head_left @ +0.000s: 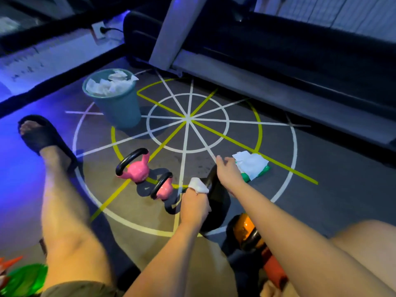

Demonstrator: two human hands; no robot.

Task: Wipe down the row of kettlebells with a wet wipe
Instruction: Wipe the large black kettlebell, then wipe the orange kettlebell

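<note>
Orange kettlebell (pixel 246 229) nearest; just beyond, left hand (pixel 194 203) clamps wet wipe (pixel 198 185) onto black kettlebell (pixel 218 198) handle, right hand (pixel 228 169) atop, grip unclear.

Head view, steeply down, close above floor (pixel 321 189)

Open floor (pixel 214 133) lies beyond the kettlebells; a bin (pixel 115 103) stands far left, a wipes pack (pixel 252 168) right, a treadmill (pixel 278 67) behind.
</note>
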